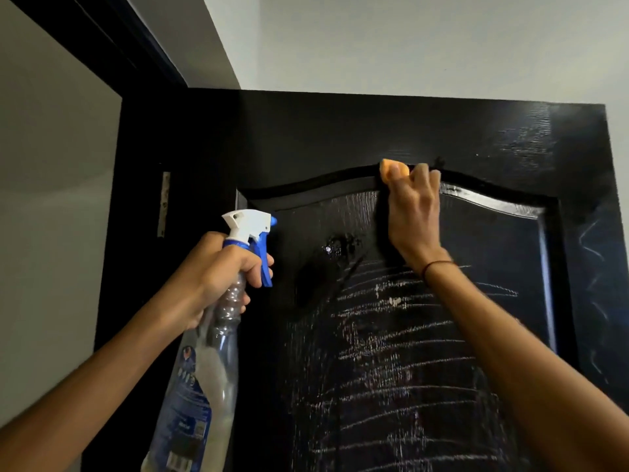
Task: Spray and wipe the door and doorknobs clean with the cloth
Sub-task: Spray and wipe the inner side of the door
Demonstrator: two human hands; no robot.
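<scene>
Right hand (413, 212) pinches the orange cloth (391, 172) into the door (340, 131) groove for dust, while left hand (218, 267) grips the spray bottle (218, 335), nozzle ready.

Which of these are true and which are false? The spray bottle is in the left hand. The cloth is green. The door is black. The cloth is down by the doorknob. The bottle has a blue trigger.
1. The spray bottle is in the left hand. True.
2. The cloth is green. False: it is orange.
3. The door is black. True.
4. The cloth is down by the doorknob. False: the right hand presses it on the curved moulding near the top of the door, and no doorknob shows.
5. The bottle has a blue trigger. True.
</scene>
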